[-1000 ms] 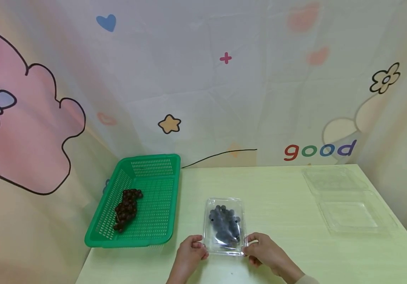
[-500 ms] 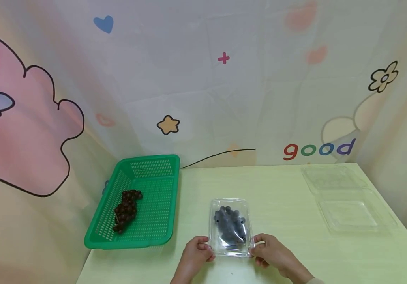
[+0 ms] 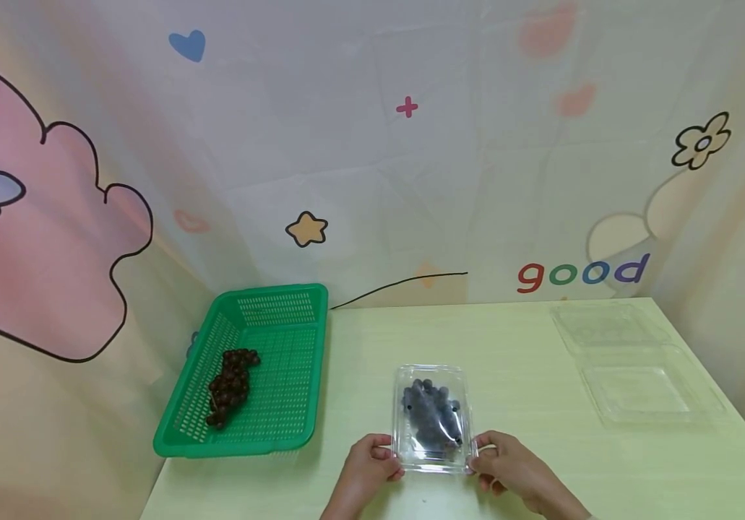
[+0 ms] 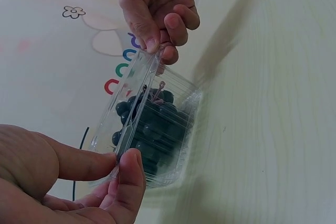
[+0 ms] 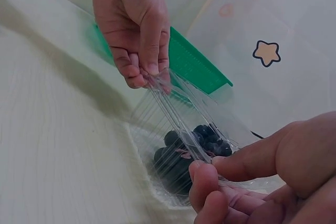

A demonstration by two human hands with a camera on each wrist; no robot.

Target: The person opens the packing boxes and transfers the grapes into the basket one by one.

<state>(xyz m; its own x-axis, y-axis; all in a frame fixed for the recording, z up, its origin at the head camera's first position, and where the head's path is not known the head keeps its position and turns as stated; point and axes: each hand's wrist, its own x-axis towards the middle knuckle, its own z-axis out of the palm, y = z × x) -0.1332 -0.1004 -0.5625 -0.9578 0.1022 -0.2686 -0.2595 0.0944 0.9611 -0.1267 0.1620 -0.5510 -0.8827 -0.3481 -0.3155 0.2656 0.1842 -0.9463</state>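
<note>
A clear plastic clamshell box [image 3: 433, 460], lid down, has a bunch of dark grapes [image 3: 431, 422] inside. At its near left corner my left hand [image 3: 367, 468] pinches the rim between thumb and fingers. My right hand [image 3: 517, 468] pinches the near right corner the same way. Seen from the left wrist, the lid and base rims meet between the fingertips, and a pinkish stem [image 4: 157, 94] shows among the grapes. The box's underside is at or very near the tabletop; I cannot tell whether it touches.
On the left, a green plastic basket [image 3: 284, 383] holds a bunch of dark red grapes [image 3: 229, 386]. Another clear clamshell box [image 3: 639, 393] lies unfolded at the right side of the pale wooden table [image 3: 515, 375]. A printed curtain [image 3: 359, 144] hangs behind.
Both hands and the clamshell box with its grapes have shifted steadily to the right across the table. The grip at both corners stays the same, and the basket keeps its place.
</note>
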